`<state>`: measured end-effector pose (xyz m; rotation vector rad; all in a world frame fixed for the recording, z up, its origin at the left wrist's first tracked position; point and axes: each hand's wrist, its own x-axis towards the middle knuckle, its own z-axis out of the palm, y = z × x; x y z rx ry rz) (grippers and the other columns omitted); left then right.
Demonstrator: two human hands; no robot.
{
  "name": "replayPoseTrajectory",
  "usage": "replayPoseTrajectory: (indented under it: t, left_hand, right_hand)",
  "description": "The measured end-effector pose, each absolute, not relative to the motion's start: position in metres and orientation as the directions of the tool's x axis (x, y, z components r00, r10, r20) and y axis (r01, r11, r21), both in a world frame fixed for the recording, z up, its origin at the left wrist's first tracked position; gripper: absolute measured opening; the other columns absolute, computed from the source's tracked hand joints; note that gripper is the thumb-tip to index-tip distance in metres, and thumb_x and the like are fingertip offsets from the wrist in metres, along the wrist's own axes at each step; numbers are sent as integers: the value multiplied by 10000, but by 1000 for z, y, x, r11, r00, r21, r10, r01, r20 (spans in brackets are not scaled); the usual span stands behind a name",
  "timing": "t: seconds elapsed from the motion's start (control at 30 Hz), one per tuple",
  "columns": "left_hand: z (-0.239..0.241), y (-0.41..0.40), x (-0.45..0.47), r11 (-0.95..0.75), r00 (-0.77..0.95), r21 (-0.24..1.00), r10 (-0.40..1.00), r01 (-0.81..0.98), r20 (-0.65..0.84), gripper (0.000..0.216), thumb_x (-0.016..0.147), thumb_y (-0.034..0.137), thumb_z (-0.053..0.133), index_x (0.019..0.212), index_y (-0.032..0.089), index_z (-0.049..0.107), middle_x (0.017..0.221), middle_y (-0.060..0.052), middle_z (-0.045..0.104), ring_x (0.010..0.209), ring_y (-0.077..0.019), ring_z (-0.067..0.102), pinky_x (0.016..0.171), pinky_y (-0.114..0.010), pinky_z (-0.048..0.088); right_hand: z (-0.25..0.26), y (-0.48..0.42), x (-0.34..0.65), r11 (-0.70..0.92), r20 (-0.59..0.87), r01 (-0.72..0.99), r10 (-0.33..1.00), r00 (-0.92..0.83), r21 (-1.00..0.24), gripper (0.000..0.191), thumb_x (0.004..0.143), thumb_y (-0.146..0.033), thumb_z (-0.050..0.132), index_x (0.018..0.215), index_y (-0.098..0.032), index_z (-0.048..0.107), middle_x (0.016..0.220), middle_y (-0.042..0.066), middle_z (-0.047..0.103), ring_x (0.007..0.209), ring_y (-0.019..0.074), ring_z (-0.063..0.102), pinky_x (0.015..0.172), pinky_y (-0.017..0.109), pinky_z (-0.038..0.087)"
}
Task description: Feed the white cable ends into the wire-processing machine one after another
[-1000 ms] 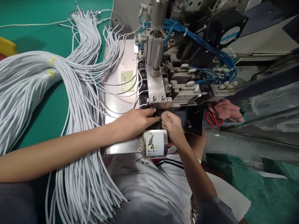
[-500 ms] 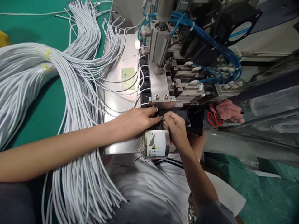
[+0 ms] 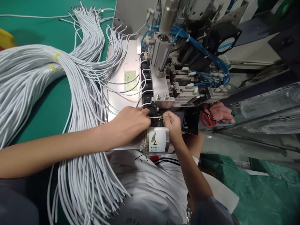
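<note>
A white cable (image 3: pixel 155 117) stretches between my two hands, over the black fixture at the front of the machine. My left hand (image 3: pixel 133 122) is closed on the cable's sheathed part, its fingertips bent down out of sight. At the cable's end, my right hand (image 3: pixel 172 123) pinches the thin wires between thumb and forefinger. Just above my fingers sits the metal press head (image 3: pixel 160 87), with several white cables lying in the black slots to its left. A metal guard with a white label (image 3: pixel 157 140) stands right below my hands.
A thick bundle of white cables (image 3: pixel 79 125), tied with yellow tape, drapes over the green table (image 3: pixel 35 109). Blue air hoses (image 3: pixel 199 42) run behind the press. Red-handled scissors (image 3: pixel 208 120) and a pink cloth (image 3: pixel 220 112) lie at the right.
My left hand has slid left along the cable, away from my right hand, so a length of white sheath now shows between them. My right hand keeps its pinch. The view has shifted slightly.
</note>
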<state>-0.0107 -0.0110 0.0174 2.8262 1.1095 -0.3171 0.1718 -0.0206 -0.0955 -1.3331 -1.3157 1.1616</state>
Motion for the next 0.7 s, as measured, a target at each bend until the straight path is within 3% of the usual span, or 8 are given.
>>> replayPoseTrajectory:
  t: [0.1,0.2,0.27,0.33,0.43,0.5,0.6,0.7]
  left_hand:
    - [17,-11,-15,-716,711,50,677,696,-190,164,805,78,530,861,119,679,788,-83,627,525,-160,558,446,-281,248]
    - [11,-7,-19,-669,667,25,737,743,-110,200,834,67,488,903,105,672,739,-102,627,553,-191,582,470,-286,256]
    - [6,-2,-21,-626,625,-7,779,780,-45,244,861,61,439,924,95,672,741,-125,636,605,-217,609,491,-295,280]
    - [2,2,-23,-613,613,-24,790,790,-12,280,869,53,407,919,97,680,772,-142,654,676,-232,634,516,-302,315]
    - [0,9,-27,-626,626,-19,780,779,-17,303,831,13,410,849,104,698,757,-132,664,757,-232,650,563,-305,366]
    - [1,11,-28,-632,632,-5,774,775,11,326,803,-15,406,835,104,707,737,-121,663,771,-224,652,590,-306,387]
    - [9,7,-28,-650,643,64,759,757,106,349,797,-25,400,878,114,710,768,-114,670,772,-215,649,619,-313,399]
    - [20,-8,-23,-719,717,263,686,643,122,270,890,105,430,859,132,697,833,-111,678,753,-199,634,633,-313,403]
  right_hand:
    - [-81,-36,177,24,77,255,977,201,-967,348,915,-409,488,638,-213,412,599,-33,364,561,120,345,513,254,289]
    - [-58,-76,169,89,268,413,876,400,-907,307,942,-358,472,677,-207,508,604,-11,451,571,134,429,543,270,347]
    - [-48,-107,153,146,297,461,915,274,-876,241,929,-322,516,746,-203,618,577,-1,519,541,142,484,548,285,379]
    - [-47,-131,129,100,100,393,995,-20,-914,209,921,-316,538,812,-206,678,570,1,584,493,144,511,531,291,404]
    - [-59,-148,85,-82,-182,257,901,-394,-963,242,924,-362,523,884,-203,702,676,30,662,598,193,594,591,316,466]
    - [-70,-151,61,-113,-195,201,869,-454,-973,302,938,-385,485,819,-199,691,722,52,651,683,218,591,631,332,467]
    - [-75,-154,48,-80,-167,223,900,-404,-971,330,960,-352,428,779,-198,657,740,56,624,688,201,551,632,318,437]
    - [-63,-153,67,-30,-161,343,918,-361,-939,231,944,-304,456,883,-186,645,724,34,635,634,173,547,608,296,413]
